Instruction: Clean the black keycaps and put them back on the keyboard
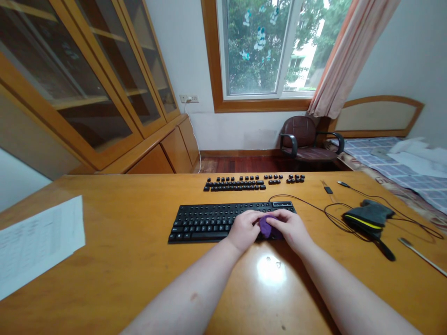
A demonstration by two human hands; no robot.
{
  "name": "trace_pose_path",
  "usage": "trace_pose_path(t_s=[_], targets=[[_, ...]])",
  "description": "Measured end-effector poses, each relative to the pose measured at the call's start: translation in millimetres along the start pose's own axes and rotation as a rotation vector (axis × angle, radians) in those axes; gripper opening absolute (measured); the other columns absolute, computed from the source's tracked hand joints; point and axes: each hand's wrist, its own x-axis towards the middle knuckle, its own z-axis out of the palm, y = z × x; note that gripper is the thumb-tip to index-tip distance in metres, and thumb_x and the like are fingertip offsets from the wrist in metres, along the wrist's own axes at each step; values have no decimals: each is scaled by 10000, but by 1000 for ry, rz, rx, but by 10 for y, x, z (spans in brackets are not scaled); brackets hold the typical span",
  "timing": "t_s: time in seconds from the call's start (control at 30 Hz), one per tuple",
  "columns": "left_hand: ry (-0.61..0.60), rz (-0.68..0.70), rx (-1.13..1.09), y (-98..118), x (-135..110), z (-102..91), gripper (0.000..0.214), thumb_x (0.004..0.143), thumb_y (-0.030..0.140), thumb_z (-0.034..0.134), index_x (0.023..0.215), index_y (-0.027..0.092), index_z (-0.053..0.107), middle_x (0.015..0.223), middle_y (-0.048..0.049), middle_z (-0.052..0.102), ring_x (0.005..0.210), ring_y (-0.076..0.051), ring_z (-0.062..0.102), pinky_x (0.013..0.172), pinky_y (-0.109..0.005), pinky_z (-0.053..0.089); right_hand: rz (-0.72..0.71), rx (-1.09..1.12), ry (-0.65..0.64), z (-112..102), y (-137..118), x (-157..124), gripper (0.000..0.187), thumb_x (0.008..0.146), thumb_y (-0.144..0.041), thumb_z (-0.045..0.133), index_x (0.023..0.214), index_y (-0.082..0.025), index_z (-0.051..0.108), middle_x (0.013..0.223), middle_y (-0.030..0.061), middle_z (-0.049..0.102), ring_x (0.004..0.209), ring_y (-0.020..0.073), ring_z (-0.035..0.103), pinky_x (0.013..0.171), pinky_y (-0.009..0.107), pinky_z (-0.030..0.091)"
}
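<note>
A black keyboard [206, 222] lies in the middle of the wooden desk, its left part showing keycaps in place. Over its right end, my left hand [246, 228] and my right hand [287, 225] meet around a purple cloth [267, 227]. Both hands have their fingers closed on the cloth, thumbs and fingertips pinching it. Whether something small sits inside the cloth is hidden. My hands cover much of the keyboard's right side. Behind the keyboard, loose black keycaps [234, 185] stand in rows along the far edge of the desk.
On the right lie a cable [326, 211], a grey pouch with a yellow stripe [366, 218], a small wire tool [327, 190] and a brush [421, 255]. Printed paper [42, 242] lies at the left. Past the desk stand a chair [302, 137], a bed and a glass-fronted cabinet.
</note>
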Motion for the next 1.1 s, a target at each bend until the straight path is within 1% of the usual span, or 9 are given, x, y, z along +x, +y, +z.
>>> trace_pose_path(t_s=[0.13,0.23,0.33,0.4,0.47,0.6,0.77,0.87,1.1], targets=[[24,-54,-16,4,-3,3,280,731,78,538,915,226,686,873,-14,693,811,-142,630,797,-301,517,-6,-30,24,-12,-11,15,306,627,-449,687,722,-158,697,728,65,702,678,205,631,669,329,500],[100,-137,-128,3,1,33,178,726,167,607,882,198,688,860,-35,691,784,-150,636,759,-293,530,-18,57,260,-53,34,62,308,616,-433,700,741,-153,670,723,61,686,653,193,622,635,315,500],[121,-227,-365,-9,4,85,279,702,179,640,980,157,651,907,-69,689,807,-159,647,770,-300,532,-50,123,449,-83,86,90,292,609,-388,715,774,-162,631,727,48,664,649,181,613,629,308,498],[95,-282,-514,-24,9,115,391,696,153,637,1084,142,596,907,-79,691,824,-161,650,787,-309,528,-86,99,389,-83,92,75,260,633,-376,699,780,-171,634,742,47,660,689,190,615,666,318,495],[78,-322,-582,-39,16,132,419,692,138,633,1107,139,576,881,-77,696,827,-161,652,790,-312,525,-149,66,236,-71,79,42,228,696,-390,640,784,-181,662,803,59,668,780,207,617,734,333,486],[98,-347,-556,-52,28,125,229,671,139,647,900,130,643,845,-68,696,797,-163,652,781,-312,523,-186,135,12,-44,65,-3,275,769,-414,542,809,-193,700,887,79,673,843,218,611,749,338,488],[152,-262,-439,-20,35,64,140,672,165,656,809,153,678,825,-53,686,782,-157,636,773,-303,514,-129,129,-25,-13,92,13,271,652,-347,697,892,-222,697,918,46,662,844,201,611,763,339,491],[180,-206,-352,-1,35,36,105,678,183,658,775,171,698,824,-48,683,804,-161,629,797,-302,502,-156,53,-12,-5,81,15,223,638,-333,707,832,-223,715,865,33,650,827,186,602,763,326,484],[126,-336,-489,-3,31,67,149,681,193,654,817,154,699,827,-54,707,784,-173,650,770,-307,520,-186,44,-12,-15,44,8,195,683,-347,680,836,-237,727,842,34,641,821,178,598,758,325,483]])
